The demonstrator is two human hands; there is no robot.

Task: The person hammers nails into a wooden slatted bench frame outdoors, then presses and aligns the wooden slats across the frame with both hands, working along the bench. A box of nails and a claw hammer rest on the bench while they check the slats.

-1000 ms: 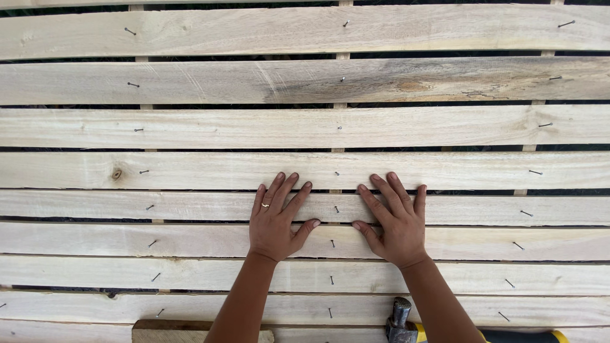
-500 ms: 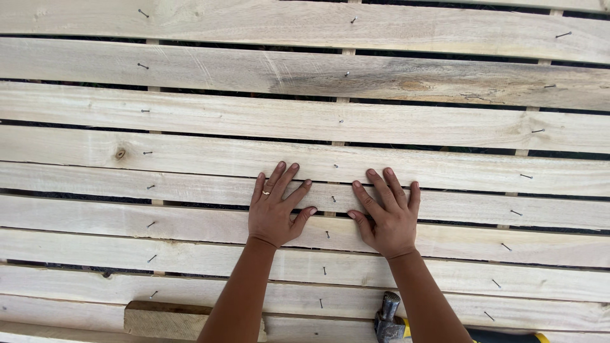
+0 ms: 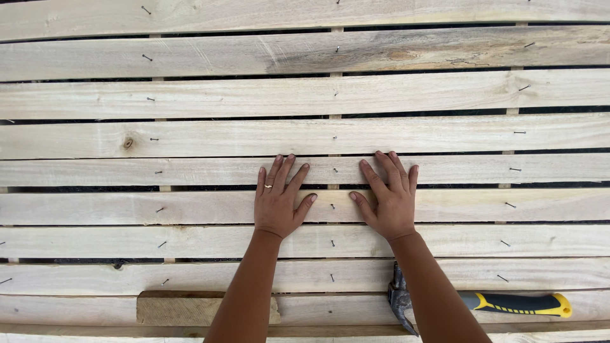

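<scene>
Pale wooden slats [image 3: 445,136] run left to right across the whole view, nailed side by side with dark gaps between them. My left hand [image 3: 278,200] lies flat, fingers spread, over two neighbouring slats near the middle; it wears a ring. My right hand [image 3: 386,198] lies flat beside it on the same slats, fingers apart. Neither hand holds anything. A column of partly driven nails [image 3: 332,205] runs between the two hands.
A claw hammer [image 3: 508,303] with a black and yellow grip lies on a near slat, its head partly hidden by my right forearm. A short darker wood block [image 3: 184,309] lies under my left forearm. More nails [image 3: 510,204] stick up at left and right.
Both hands have stayed flat on the slats. The view has shifted so that the hammer and the wood block show more fully at the bottom.
</scene>
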